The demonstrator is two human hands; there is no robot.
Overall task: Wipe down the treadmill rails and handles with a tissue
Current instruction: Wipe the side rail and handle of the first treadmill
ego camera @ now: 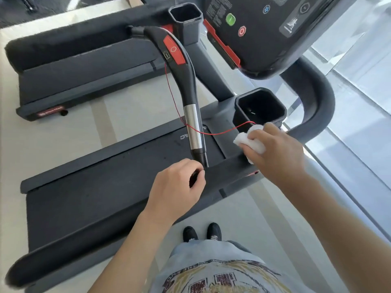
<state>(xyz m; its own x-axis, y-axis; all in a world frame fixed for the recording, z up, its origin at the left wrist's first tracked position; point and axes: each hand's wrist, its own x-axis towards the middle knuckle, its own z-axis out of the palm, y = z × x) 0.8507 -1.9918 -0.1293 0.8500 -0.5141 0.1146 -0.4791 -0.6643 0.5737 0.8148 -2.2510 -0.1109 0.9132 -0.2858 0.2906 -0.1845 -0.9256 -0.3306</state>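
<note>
A black treadmill handle (pixel 186 81) with a red panel and a silver grip section curves down toward me from the console. My left hand (pixel 177 187) is curled around the handle's black lower tip. My right hand (pixel 277 151) holds a crumpled white tissue (pixel 251 142) just right of the handle, near the black cup holder (pixel 260 107). A thin red safety cord (pixel 220 132) loops from the handle toward the tissue. The treadmill's dark side rail (pixel 224 172) lies below both hands.
The console (pixel 264 28) with a green and a red button stands at the upper right, and a thick curved black bar (pixel 315 98) passes right of it. A second treadmill (pixel 84 66) stands to the left. Glass wall at right. My feet stand on the floor beside the belt.
</note>
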